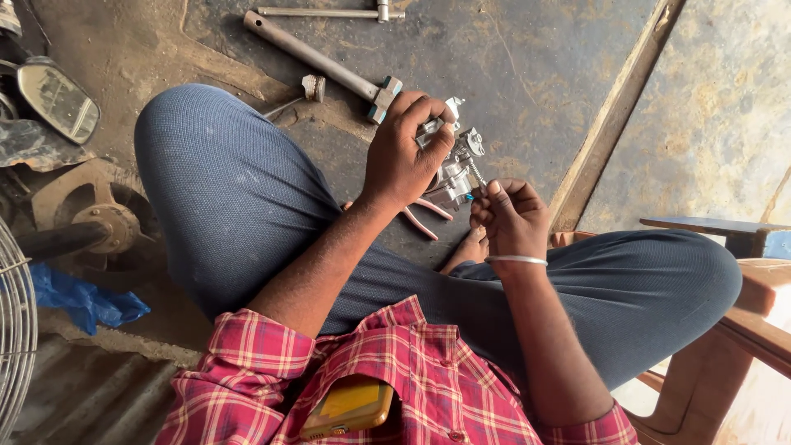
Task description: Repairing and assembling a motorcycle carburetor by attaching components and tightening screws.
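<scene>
My left hand (404, 152) grips a small silver metal carburetor-like part (453, 169) above my crossed legs in grey trousers. My right hand (509, 216), with a thin metal bangle at the wrist, pinches a small spring or screw (478, 173) right against the part's side. Pink-handled pliers (424, 218) lie on the floor just under the hands, partly hidden by them.
On the dark oily floor ahead lie a long socket wrench (317, 59), a T-bar wrench (329, 12) and a small tool (309, 89). A mirror (58, 100) and a wheel hub (99, 222) are at left; a wooden bench (741, 313) at right.
</scene>
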